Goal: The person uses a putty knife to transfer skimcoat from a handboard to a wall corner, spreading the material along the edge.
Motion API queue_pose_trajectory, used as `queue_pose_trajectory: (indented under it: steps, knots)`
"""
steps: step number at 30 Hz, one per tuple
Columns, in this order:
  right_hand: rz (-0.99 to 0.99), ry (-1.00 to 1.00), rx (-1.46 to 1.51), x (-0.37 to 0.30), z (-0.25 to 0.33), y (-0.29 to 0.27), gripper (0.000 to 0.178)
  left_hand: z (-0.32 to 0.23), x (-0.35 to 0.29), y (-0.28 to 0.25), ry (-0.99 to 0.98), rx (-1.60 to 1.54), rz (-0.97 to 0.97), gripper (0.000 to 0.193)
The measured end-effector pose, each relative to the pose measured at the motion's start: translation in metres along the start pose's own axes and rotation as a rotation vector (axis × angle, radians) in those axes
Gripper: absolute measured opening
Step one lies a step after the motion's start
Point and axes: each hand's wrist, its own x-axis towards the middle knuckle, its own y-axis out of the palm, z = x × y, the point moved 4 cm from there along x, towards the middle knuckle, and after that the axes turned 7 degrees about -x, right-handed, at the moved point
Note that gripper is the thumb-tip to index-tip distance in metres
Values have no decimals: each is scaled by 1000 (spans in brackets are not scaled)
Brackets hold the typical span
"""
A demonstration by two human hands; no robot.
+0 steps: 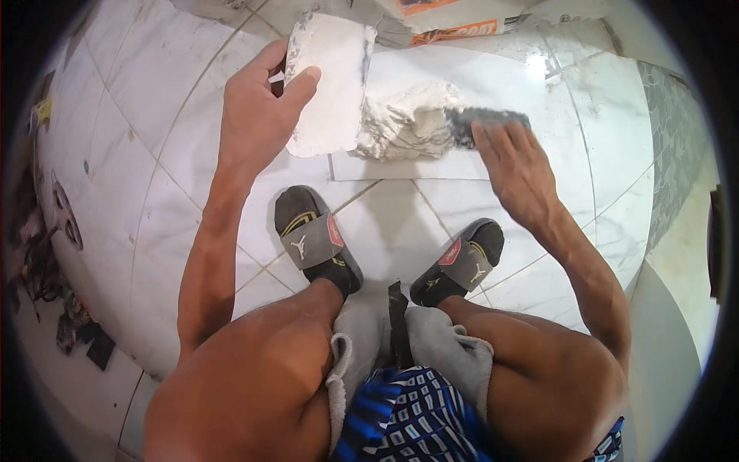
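My left hand grips a flat rectangular plate coated with white paste, its thumb on the coated face and its fingers behind. Just to the right lies a rough heap of off-white putty on a white board on the floor. My right hand is closed on a dark flat scraper smeared with white, which touches the right side of the heap. A slight blur lies over the scraper, and its handle cannot be made out.
Printed bags stand beyond the board. My feet in grey-strapped slides rest on the marble-look tiles before it. Loose clutter lies at far left. Grey patterned tiles run along the right.
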Motion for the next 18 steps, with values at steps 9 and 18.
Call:
queue_pose_trajectory:
  steps: [9,18]
  knots:
    - [7,-82,83,2,15,26,21,-2,-5,15,7,-70,69,35]
    - [351,973,858,-93,-106,63,24,-3,-13,30,-36,-1,159,32]
